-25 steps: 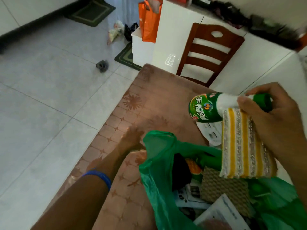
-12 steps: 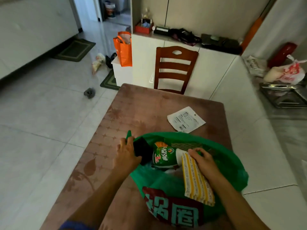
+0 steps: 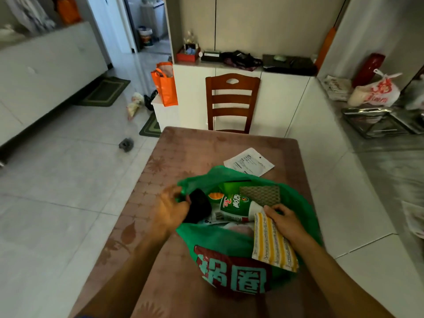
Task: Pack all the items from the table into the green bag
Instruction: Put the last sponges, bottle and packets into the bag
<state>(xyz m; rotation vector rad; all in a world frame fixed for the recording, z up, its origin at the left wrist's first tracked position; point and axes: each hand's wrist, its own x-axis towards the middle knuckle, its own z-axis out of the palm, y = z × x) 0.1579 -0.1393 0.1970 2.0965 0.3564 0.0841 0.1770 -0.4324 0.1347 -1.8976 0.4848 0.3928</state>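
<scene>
The green bag (image 3: 213, 239) stands open on the brown table (image 3: 197, 148), with red and teal lettering on its near side. My left hand (image 3: 171, 208) grips the bag's left rim beside a black item (image 3: 200, 206). My right hand (image 3: 285, 222) is inside the bag's mouth, holding a green and white bottle (image 3: 236, 206) together with a yellow-and-white striped sponge cloth (image 3: 271, 245) that hangs over the near rim. A brown textured pad (image 3: 261, 194) lies in the bag behind the bottle. A white printed pouch (image 3: 249, 162) lies on the table just beyond the bag.
A wooden chair (image 3: 231, 102) stands at the table's far end, before a white cabinet. An orange bag (image 3: 166, 87) sits on a low white unit to the left. A white counter with a dish rack (image 3: 378, 125) runs along the right. Tiled floor lies left.
The view pulled back and up. My right hand lowered the bottle and striped cloth from above the bag into its mouth, and my left hand moved from the table to the bag's rim.
</scene>
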